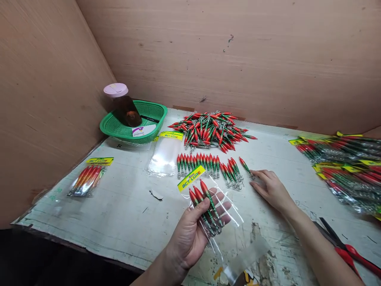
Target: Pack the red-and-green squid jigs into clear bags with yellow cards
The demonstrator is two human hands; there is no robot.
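My left hand [193,226] is closed around a clear plastic bag [230,202] with a yellow "BCT LURE" header. Inside it lie three red and green fishing lures [206,202], the thumb pressing across them and the fingers spread behind. Farther right, my right hand [269,188] pinches the hook end of a single fishing lure [245,166] between thumb and forefinger, low over the table. Just left of that lure is a small group of lures [231,172], beside a neat row of more [198,162], partly hidden by the bag's header.
Behind the row rises a heap of lures [211,129]. Flat bags [165,153] lie near a green basket [133,137] holding a pink-lidded cup [123,105]. A filled bag [89,176] is left; packed bags [348,174] and red-handled scissors [347,250] are right.
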